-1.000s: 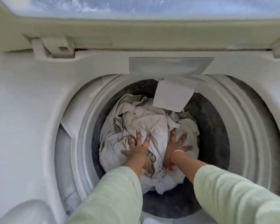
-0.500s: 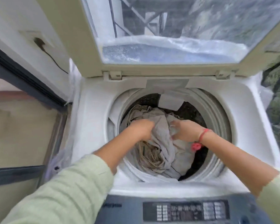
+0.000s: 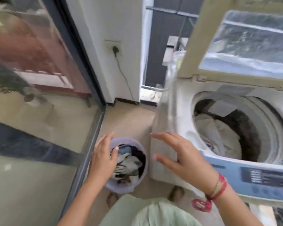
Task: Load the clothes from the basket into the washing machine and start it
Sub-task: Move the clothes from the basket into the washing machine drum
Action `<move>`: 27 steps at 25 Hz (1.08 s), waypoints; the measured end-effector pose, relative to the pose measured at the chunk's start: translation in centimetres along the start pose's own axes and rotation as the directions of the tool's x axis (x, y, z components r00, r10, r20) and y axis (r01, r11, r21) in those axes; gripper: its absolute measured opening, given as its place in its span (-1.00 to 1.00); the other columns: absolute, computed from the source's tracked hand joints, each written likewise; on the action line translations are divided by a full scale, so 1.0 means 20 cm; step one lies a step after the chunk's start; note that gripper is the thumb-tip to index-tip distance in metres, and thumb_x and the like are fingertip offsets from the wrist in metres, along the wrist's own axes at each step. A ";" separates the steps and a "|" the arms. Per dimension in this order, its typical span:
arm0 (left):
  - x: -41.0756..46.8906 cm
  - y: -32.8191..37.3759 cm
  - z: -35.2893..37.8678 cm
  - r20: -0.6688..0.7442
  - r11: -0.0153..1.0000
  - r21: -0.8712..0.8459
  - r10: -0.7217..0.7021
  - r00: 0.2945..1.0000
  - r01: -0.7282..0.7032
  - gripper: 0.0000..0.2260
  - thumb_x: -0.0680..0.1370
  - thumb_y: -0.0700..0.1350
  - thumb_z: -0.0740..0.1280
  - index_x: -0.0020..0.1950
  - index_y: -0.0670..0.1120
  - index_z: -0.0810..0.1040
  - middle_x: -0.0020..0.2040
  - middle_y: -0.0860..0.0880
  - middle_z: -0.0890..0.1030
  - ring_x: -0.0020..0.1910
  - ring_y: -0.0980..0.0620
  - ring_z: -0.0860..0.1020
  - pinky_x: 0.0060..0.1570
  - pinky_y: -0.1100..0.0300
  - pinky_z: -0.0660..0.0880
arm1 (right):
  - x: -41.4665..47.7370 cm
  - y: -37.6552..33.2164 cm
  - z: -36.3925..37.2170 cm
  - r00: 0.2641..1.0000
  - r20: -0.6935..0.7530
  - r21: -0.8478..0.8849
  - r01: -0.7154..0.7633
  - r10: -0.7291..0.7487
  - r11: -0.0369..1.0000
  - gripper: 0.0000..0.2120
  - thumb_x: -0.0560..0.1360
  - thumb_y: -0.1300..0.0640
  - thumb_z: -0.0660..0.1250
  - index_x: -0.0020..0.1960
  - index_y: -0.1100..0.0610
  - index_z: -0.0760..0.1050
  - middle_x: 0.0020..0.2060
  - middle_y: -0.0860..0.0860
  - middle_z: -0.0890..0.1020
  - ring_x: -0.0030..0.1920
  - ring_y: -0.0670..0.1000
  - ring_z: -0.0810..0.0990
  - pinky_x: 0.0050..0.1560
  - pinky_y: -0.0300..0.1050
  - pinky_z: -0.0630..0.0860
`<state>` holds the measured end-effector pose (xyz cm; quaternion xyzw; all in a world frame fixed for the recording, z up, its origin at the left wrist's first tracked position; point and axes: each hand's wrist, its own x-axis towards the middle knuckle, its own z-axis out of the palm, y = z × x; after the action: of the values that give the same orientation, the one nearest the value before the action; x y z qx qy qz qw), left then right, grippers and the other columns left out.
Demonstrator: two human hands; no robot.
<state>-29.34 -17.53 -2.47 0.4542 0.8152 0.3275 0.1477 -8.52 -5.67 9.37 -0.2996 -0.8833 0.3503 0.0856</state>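
Observation:
A lilac plastic basket (image 3: pixel 142 150) stands on the floor left of the washing machine (image 3: pixel 185 101), with several mixed clothes (image 3: pixel 129 162) inside. My left hand (image 3: pixel 103 158) hovers over the basket's left rim, fingers straight, holding nothing. My right hand (image 3: pixel 181 158) is spread open in the air in front of the machine's left side, empty. The machine's lid (image 3: pixel 245 41) stands raised. Pale grey and white laundry (image 3: pixel 219 136) lies in the drum. The blue control panel (image 3: pixel 258 178) runs along the front edge.
A glass sliding door (image 3: pixel 39 88) with a dark frame runs along the left. A wall socket with a plug and cable (image 3: pixel 115 49) sits behind the basket. My bare feet (image 3: pixel 176 192) stand on the beige floor near the basket.
Both hands have let go of the laundry in the drum and swung left and down toward the basket. My view has turned from the drum to the floor.

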 end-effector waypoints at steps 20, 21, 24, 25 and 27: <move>-0.12 -1.79 1.03 0.646 0.940 0.305 -0.323 0.692 0.154 -0.21 0.45 -0.09 0.40 0.54 0.00 0.00 0.46 -0.07 0.16 0.41 -0.13 0.23 0.31 0.02 0.28 | 0.59 1.18 2.33 0.651 0.434 -0.578 -0.328 0.623 0.747 -0.13 0.38 -0.09 0.43 0.50 -0.06 -0.03 0.49 0.10 0.09 0.45 0.25 0.12 0.38 0.28 0.14; -0.11 -1.80 1.09 0.635 0.940 0.311 -0.317 0.705 0.143 -0.13 0.43 -0.05 0.44 0.54 0.03 -0.08 0.49 -0.08 0.09 0.41 -0.16 0.23 0.32 -0.02 0.28 | 0.60 1.24 2.39 0.652 0.468 -0.563 -0.301 0.597 0.770 -0.25 0.43 -0.03 0.38 0.49 -0.05 0.04 0.45 0.13 0.17 0.41 0.25 0.22 0.34 0.23 0.24; -0.10 -1.83 1.22 0.636 0.928 0.362 -0.318 0.704 0.092 -0.06 0.41 -0.01 0.47 0.54 0.09 -0.16 0.53 -0.14 -0.13 0.42 -0.21 0.24 0.33 -0.03 0.29 | 0.63 1.35 2.45 0.720 0.479 -0.483 -0.261 0.502 0.836 -0.59 0.52 0.20 0.24 0.35 0.03 0.33 0.17 0.16 0.47 0.13 0.24 0.49 0.09 0.06 0.49; -0.11 -1.82 1.23 0.642 0.921 0.379 -0.332 0.691 0.090 -0.07 0.41 -0.01 0.47 0.54 0.09 -0.15 0.53 -0.14 -0.19 0.43 -0.22 0.23 0.33 -0.02 0.29 | 0.62 1.35 2.44 0.741 0.450 -0.443 -0.300 0.499 0.845 -0.61 0.52 0.23 0.23 0.33 0.03 0.38 0.11 0.16 0.51 0.09 0.24 0.52 0.07 0.05 0.50; -0.12 -1.80 1.22 0.645 0.917 0.378 -0.360 0.673 0.129 -0.06 0.40 0.00 0.48 0.54 0.08 -0.14 0.53 -0.12 -0.27 0.44 -0.21 0.22 0.33 -0.02 0.30 | 0.59 1.32 2.36 0.774 0.384 -0.356 -0.378 0.503 0.854 -0.61 0.51 0.25 0.23 0.31 0.03 0.44 0.08 0.16 0.55 0.07 0.24 0.54 0.09 0.04 0.49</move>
<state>-38.05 -23.17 -44.68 0.4462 0.7905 -0.0215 0.4189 -22.75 -10.41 -43.92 -0.4155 -0.8193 0.3033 -0.2530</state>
